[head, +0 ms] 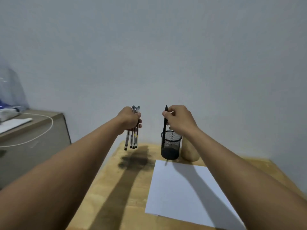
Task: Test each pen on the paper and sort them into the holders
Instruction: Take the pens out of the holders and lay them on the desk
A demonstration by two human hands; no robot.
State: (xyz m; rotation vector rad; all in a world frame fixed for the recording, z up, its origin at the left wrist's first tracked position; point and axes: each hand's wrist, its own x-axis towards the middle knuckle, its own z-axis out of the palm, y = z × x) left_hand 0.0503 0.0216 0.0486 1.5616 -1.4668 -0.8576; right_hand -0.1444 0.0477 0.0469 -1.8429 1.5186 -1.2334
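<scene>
A single black pen, pinched upright in the fingers of the right hand, dips its lower end into the black mesh holder at the far edge of the wooden table. The left hand, fist closed around a bundle of pens, holds them upright in the air above the table's far left corner; four barrels can be counted, though the fist may hide more. Two holders stand side by side and touching: the mesh one and a tan holder, largely hidden behind the right wrist. One white sheet of paper lies flat on the table, its far edge just short of the holders and its right side covered by the right forearm. Bare tabletop stays open left of the paper, crossed by the arms' shadows. Well apart at far left, a grey cabinet carries a white cable and blurred clutter, cut off by the frame.
</scene>
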